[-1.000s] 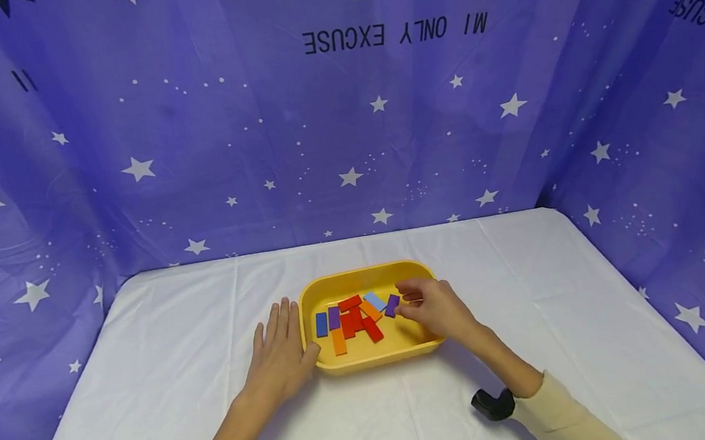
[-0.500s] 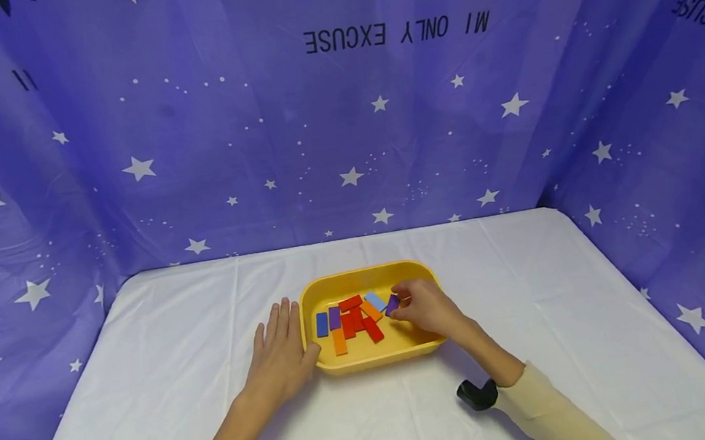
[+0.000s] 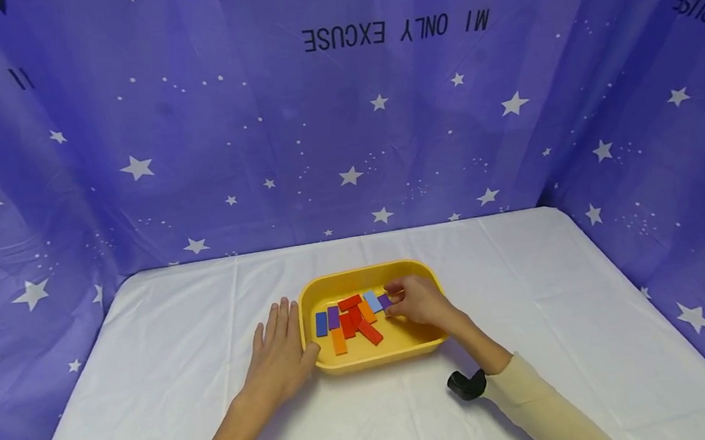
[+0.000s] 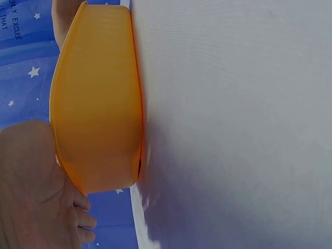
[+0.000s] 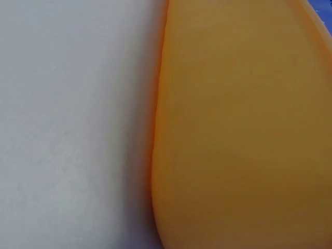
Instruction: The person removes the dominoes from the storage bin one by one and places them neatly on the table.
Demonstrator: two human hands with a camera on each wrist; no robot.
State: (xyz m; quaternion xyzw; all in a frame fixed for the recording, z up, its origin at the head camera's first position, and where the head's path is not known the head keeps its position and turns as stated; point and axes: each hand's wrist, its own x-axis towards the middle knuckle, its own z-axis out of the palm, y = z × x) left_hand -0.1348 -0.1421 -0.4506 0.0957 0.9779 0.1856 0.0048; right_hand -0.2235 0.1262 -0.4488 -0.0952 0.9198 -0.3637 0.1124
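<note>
A yellow tray (image 3: 379,361) holds several small flat rectangular blocks. My right hand (image 3: 425,306) reaches over its right side, thumb and fingers pinching a purple block (image 3: 384,302) low in the tray; part of that block is hidden. Beside it lie a light blue block (image 3: 372,301) and an orange block (image 3: 367,312). Against the tray's left rim rests my left hand (image 3: 277,361), fingers straight, thumb at the near left corner. In the left wrist view the left palm (image 4: 31,181) touches the rim. Only the tray's outer wall (image 5: 244,124) and the tabletop fill the right wrist view.
Several red blocks lie together mid-tray, one red block (image 3: 369,332) slanting. A blue block (image 3: 321,324), another purple block (image 3: 334,318) and another orange block (image 3: 339,341) are at the left. White cloth (image 3: 390,421) covers the table; a purple star-printed curtain (image 3: 291,147) surrounds it.
My right hand has moved left, closed on the purple block and slid it left against the light blue block. The nearby orange, light blue and slanting red blocks have shifted slightly. My left hand stays put.
</note>
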